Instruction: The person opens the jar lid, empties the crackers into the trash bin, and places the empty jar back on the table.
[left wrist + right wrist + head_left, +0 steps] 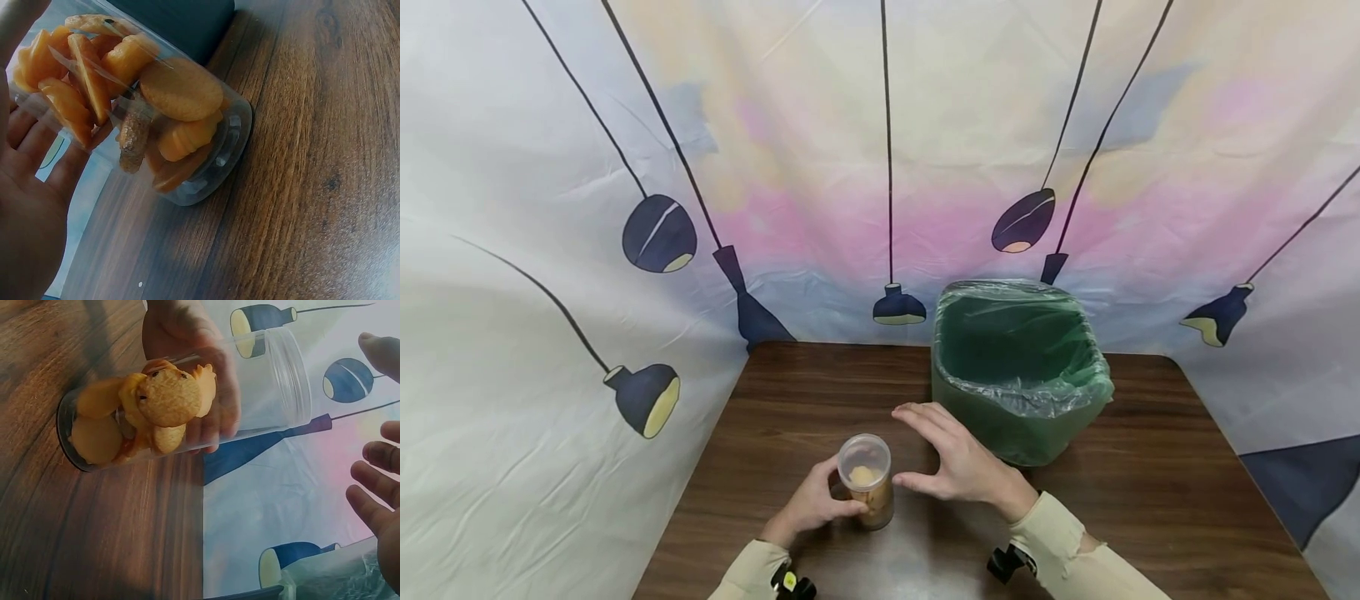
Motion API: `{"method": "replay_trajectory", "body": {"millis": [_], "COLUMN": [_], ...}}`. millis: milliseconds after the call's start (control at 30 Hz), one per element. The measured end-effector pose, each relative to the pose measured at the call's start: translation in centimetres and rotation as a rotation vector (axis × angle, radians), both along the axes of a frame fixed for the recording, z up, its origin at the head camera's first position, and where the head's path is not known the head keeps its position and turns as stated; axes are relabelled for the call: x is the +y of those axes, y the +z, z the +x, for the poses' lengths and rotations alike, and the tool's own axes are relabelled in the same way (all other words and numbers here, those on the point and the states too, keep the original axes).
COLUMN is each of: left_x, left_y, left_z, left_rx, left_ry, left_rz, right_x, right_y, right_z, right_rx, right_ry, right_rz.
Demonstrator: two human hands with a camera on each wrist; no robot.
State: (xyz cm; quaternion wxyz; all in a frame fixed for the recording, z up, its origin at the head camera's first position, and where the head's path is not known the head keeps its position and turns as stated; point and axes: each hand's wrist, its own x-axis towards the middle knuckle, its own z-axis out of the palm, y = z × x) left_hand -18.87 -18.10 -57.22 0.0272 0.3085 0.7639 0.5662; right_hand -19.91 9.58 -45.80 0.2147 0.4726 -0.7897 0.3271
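Note:
A clear cylindrical jar (878,502) of golden-brown biscuits (169,397) stands upright on the table in the head view. My left hand (815,502) grips its side, with the thumb across the front and fingers around the far side. Biscuits fill the lower part; the upper part is see-through, with a clear ribbed band at the top in the right wrist view. To the right of the jar, apart from it, my right hand (958,458) is held with fingers extended and thumb spread, holding nothing.
A green bin (1000,429) lined with a clear plastic bag (1060,402) stands on the dark wooden table (842,375), behind my right hand. A cloth backdrop (820,208) printed with hanging lamps surrounds the table's back and sides.

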Motion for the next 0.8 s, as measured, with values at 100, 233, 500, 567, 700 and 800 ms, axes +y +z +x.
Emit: {"method": "replay_trajectory", "body": {"millis": [100,233,500,567,700,800], "left_x": [0.03,0.08,-0.01,-0.07,-0.01,0.11], "left_y": [-0.18,-0.33,-0.54,-0.73,-0.71,-0.41], "left_z": [-0.08,-0.1,0.09,0.13,0.13,0.12], "left_rx": [0.003,0.017,0.018,0.019,0.016,0.017], "left_ry": [-0.001,-0.004,0.007,0.007,0.002,-0.002], "left_rz": [0.007,0.013,0.017,0.016,0.022,0.024], "right_x": [-0.08,-0.25,-0.76,-0.88,-1.02,-1.02], "right_y": [-0.15,-0.43,-0.75,-0.8,-0.86,-0.93], "right_z": [0.03,0.23,0.4,0.39,0.4,0.52], "right_rx": [-0.025,-0.055,-0.051,-0.04,-0.029,-0.033], "right_ry": [-0.013,-0.024,-0.025,-0.019,-0.022,-0.036], "right_rz": [0.006,0.014,0.008,0.004,-0.003,-0.004]}}
